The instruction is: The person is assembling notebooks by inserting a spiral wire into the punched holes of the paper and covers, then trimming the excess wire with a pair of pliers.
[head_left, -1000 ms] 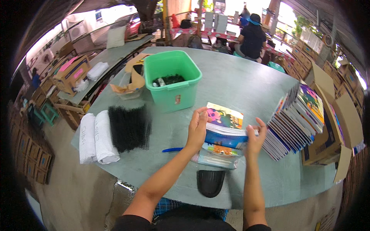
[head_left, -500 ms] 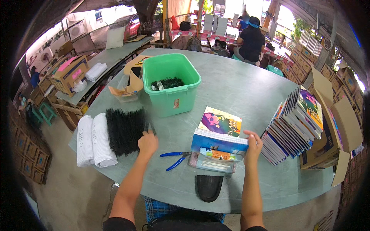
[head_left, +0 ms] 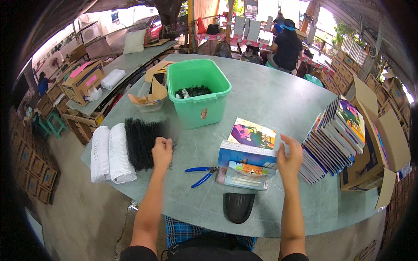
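My left hand (head_left: 162,152) is closed in a pinch at the right side of a pile of black plastic binding coils (head_left: 140,144). A blurred black coil shows at its fingers. My right hand (head_left: 290,160) has thumb and forefinger apart, beside the right edge of a blue-edged stack of punched notebook sheets (head_left: 246,157). Behind that stack lies a colourful illustrated cover (head_left: 253,132). A small cartoon-printed packet (head_left: 249,172) rests against its front. Blue-handled pliers (head_left: 203,175) lie open on the table between my hands. Nearer me is a dark rounded pad (head_left: 238,208).
A green bin (head_left: 199,108) with black coils inside stands at the far middle, beside a plastic tub (head_left: 148,104). White rolled bundles (head_left: 111,152) lie left of the coils. Coil-bound notebooks (head_left: 333,143) are stacked at right by an open carton (head_left: 365,169). A person (head_left: 287,48) sits beyond.
My right hand has eased slightly away from the sheets' right edge. My left hand stays closed by the coils, a little higher in view. The whole view has shifted slightly.
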Demonstrator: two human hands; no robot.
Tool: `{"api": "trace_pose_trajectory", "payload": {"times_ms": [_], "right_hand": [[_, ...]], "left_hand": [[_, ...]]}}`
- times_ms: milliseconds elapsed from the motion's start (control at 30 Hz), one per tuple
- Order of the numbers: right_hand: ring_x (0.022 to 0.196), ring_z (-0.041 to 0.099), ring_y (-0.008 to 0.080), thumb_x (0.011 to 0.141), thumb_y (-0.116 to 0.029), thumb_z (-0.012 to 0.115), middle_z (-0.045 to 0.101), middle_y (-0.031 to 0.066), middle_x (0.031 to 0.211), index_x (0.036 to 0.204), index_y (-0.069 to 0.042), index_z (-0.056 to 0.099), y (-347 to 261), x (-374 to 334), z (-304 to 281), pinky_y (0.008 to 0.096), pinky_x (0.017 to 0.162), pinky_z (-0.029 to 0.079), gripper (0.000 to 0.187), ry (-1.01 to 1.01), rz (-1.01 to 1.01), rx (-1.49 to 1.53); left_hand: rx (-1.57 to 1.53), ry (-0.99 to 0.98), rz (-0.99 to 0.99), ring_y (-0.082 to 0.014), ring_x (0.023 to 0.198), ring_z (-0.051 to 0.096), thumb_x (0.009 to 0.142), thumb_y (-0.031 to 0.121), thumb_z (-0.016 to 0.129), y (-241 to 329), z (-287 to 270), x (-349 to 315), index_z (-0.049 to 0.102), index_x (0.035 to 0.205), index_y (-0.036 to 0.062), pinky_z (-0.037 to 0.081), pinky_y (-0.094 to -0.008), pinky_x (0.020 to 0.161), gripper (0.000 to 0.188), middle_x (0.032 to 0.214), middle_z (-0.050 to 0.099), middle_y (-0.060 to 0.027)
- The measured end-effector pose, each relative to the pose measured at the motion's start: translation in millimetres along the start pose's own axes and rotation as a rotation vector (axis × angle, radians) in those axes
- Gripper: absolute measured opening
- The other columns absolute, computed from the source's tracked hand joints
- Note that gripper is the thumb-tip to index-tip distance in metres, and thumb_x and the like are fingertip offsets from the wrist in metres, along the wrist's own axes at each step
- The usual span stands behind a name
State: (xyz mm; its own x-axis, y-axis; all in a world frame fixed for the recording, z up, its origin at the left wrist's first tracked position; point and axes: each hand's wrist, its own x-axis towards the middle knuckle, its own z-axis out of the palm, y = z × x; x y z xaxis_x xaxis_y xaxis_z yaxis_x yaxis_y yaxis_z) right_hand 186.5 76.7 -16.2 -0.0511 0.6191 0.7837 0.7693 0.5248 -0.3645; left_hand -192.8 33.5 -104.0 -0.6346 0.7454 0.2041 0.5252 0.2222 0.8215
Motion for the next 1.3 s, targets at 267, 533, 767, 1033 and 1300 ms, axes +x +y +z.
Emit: {"api": "trace_pose_trajectory", "payload": {"times_ms": [267, 533, 767, 1033, 1300], "right_hand": [[0.089, 0.058, 0.0257, 0.07, -0.017, 0.069, 0.063, 0.0075, 0.101, 0.098, -0.009, 0.065, -83.8, -12.3, 43.0, 0.0369, 0.073, 0.046, 0.029, -0.337, -0.263, 0.073], [0.089, 0.059, 0.0274, 0.067, -0.006, 0.063, 0.062, 0.0113, 0.096, 0.088, -0.005, 0.064, -87.9, -35.6, 29.9, 0.0389, 0.077, 0.049, 0.021, -0.165, -0.592, 0.165], [0.06, 0.058, 0.0239, 0.066, -0.035, 0.074, 0.06, 0.0081, 0.062, 0.068, -0.008, 0.057, -104.8, -4.6, 64.5, 0.0353, 0.055, 0.043, 0.032, -0.23, -0.258, -0.04], [0.064, 0.062, 0.0229, 0.073, -0.029, 0.068, 0.063, 0.0057, 0.065, 0.072, -0.01, 0.063, -102.0, -1.0, 55.5, 0.037, 0.057, 0.045, 0.019, -0.429, -0.162, 0.077], [0.07, 0.064, 0.026, 0.072, -0.02, 0.068, 0.066, 0.0078, 0.074, 0.085, -0.011, 0.067, -103.7, 4.3, 50.0, 0.0383, 0.063, 0.048, 0.016, -0.502, -0.093, 0.199]], "left_hand": [[-0.816, -0.056, -0.027, -0.0075, 0.053, 0.05, 0.085, 0.015, 0.064, 33.6, -101.8, -25.1, 0.056, 0.095, 0.0019, 0.038, -0.0198, 0.044, 0.017, 0.068, 0.055, -0.0012], [-1.086, -0.223, -0.116, -0.0097, 0.053, 0.051, 0.094, 0.03, 0.05, 82.2, -84.2, -40.0, 0.06, 0.102, 0.0031, 0.042, -0.0218, 0.048, 0.03, 0.072, 0.058, -0.0012], [-0.335, -0.422, 0.448, -0.0106, 0.058, 0.054, 0.089, 0.024, 0.058, 109.1, -8.2, -82.6, 0.065, 0.097, 0.002, 0.043, -0.0235, 0.055, 0.024, 0.07, 0.061, -0.0029], [-0.126, -0.08, 0.667, -0.0174, 0.06, 0.058, 0.082, 0.018, 0.066, 116.4, 0.9, -85.2, 0.066, 0.092, 0.0048, 0.045, -0.0278, 0.056, 0.017, 0.075, 0.061, -0.0084], [-0.118, -0.238, 0.54, -0.0206, 0.059, 0.058, 0.084, 0.018, 0.062, 116.2, -1.2, -80.8, 0.066, 0.088, 0.0041, 0.045, -0.0303, 0.054, 0.014, 0.071, 0.061, -0.0107]]}}
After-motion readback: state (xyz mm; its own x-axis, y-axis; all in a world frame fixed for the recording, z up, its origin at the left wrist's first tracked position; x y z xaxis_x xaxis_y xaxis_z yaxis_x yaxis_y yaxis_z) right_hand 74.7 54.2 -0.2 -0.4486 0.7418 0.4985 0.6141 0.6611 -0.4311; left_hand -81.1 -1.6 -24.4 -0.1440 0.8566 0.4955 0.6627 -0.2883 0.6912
